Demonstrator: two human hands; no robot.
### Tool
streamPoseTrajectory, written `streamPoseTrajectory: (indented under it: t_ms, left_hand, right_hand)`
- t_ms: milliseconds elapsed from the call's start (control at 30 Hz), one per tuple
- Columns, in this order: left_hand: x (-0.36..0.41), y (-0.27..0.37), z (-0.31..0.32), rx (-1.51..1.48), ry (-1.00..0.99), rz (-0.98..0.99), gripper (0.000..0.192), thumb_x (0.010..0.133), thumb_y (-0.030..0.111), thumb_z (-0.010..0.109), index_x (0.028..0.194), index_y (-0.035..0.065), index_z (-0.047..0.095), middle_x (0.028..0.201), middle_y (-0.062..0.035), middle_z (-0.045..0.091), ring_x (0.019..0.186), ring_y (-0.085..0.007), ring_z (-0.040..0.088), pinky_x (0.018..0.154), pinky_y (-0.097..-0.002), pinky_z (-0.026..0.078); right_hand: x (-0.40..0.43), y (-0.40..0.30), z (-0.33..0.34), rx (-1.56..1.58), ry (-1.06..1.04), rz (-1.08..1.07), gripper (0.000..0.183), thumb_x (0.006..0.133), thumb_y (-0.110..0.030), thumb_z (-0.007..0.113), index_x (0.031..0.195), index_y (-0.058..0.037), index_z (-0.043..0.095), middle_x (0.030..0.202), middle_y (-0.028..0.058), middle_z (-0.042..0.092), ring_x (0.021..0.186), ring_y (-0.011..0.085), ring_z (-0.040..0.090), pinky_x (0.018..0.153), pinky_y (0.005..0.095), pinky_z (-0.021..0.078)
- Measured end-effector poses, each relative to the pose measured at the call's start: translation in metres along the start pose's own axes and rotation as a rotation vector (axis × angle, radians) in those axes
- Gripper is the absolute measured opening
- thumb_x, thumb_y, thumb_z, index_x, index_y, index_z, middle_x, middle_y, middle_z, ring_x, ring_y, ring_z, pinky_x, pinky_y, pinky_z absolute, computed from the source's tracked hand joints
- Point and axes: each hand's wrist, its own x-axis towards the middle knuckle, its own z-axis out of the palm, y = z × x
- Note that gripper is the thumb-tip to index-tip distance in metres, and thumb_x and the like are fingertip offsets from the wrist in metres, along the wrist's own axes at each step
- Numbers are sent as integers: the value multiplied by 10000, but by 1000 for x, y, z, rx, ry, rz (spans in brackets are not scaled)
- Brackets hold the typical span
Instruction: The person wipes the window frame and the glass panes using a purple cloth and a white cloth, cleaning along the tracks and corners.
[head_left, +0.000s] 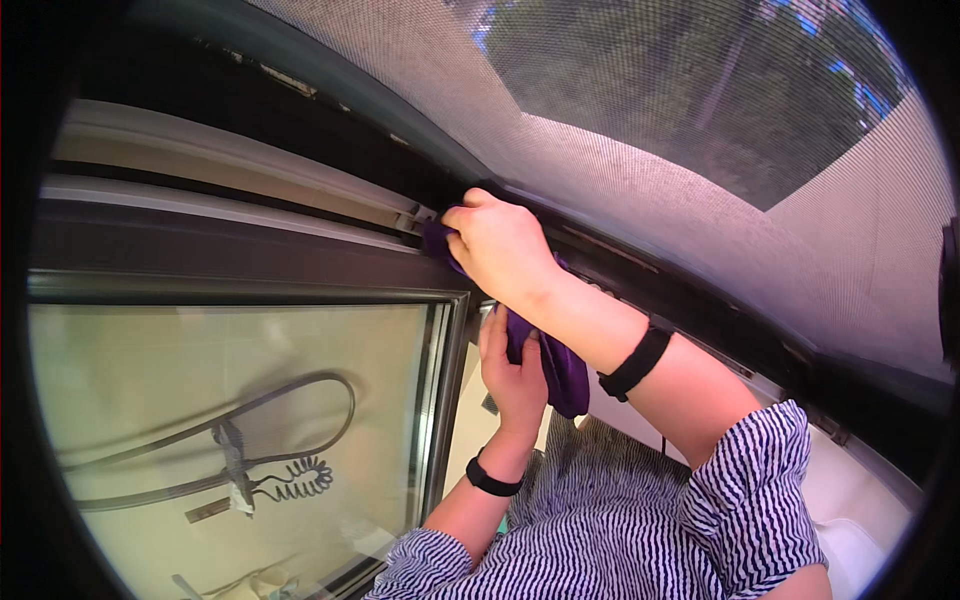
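A purple cloth (564, 371) hangs bunched between my hands, by the corner of a dark window frame (225, 255). My right hand (499, 240) grips an upper part of the cloth against the dark frame channel, near a small metal fitting (416, 219). Lower down, my left hand (514, 360) has its fingers on the hanging part of the cloth, close to the corner of the opened glass sash (225, 375). My right forearm crosses above the left hand. The fingertips of the right hand are partly hidden by the cloth.
A mesh insect screen (637, 157) spans the upper right, with trees behind it. Worn patches mark the dark frame rail (292, 82). Through the glass show a looped hose or cable (345, 397) and a coiled cord (300, 480). A white surface (855, 555) lies at the lower right.
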Motion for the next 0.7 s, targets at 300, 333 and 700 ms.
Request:
streamPoseTrajectory:
  t_ms: [300, 333, 700]
  left_hand:
    - [10, 2, 8, -117, -22, -58, 525, 958, -54, 623, 1466, -47, 490, 1379, -180, 571, 1285, -287, 550, 1112, -353, 402]
    - [9, 0, 9, -123, -39, -66, 547, 946, -48, 628, 1473, -46, 482, 1395, -206, 563, 1308, -324, 536, 1127, -376, 391]
    - [9, -8, 16, 109, -59, 33, 562, 905, 10, 651, 1445, -36, 499, 1424, -243, 553, 1285, -417, 523, 1112, -445, 408]
  right_hand:
    - [13, 15, 25, -31, -224, -164, 468, 817, -40, 612, 1245, -171, 749, 1043, 124, 690, 1021, 340, 655, 882, 418, 573]
    - [10, 20, 25, -32, -272, -159, 511, 820, -36, 601, 1289, -198, 721, 1079, 119, 678, 1047, 346, 635, 908, 424, 561]
    - [-2, 47, 31, -91, -376, -149, 339, 795, -67, 626, 1098, -130, 766, 998, 95, 663, 996, 338, 600, 891, 426, 531]
